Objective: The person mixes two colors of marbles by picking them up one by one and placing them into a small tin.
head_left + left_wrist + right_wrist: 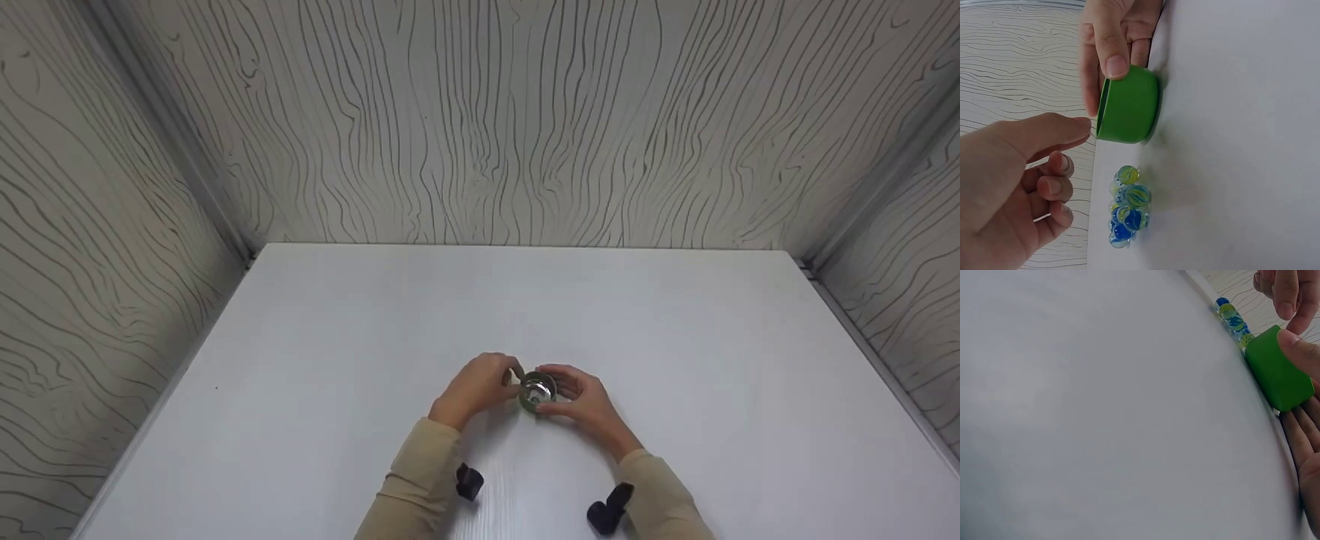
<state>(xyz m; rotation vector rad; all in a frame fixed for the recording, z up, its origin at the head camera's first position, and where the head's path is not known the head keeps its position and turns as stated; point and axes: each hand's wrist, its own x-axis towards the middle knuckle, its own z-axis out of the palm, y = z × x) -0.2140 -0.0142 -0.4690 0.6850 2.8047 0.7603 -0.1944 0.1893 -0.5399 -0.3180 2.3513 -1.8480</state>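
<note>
The white counter (480,300) is walled by wood-grain panels (480,127) at the back and on both sides. A cluster of blue, yellow and clear marbles (1130,205) lies on it near the cup (1131,107), some stacked over others; the left wrist view shows a gap between the cluster and the cup. The head view does not show the marbles.

The left hand (476,386) crowds the cup's left side, its fingertips just at the rim; whether they touch cannot be told. The right hand (592,405) covers part of the opposite side. Black pieces (469,482) sit by both tan sleeves (424,469), nearer the wearer.

The cup is squat, green outside and shiny silver within, and stands upright on the counter, in front of the person and between the hands. Its mouth faces up and its axis runs straight up from the counter.

The right grip has hold of the cup, thumb on the near side by the rim, fingers round the far side. The left grip is loosely bent, thumb and forefinger apart, with nothing visible in it.
</note>
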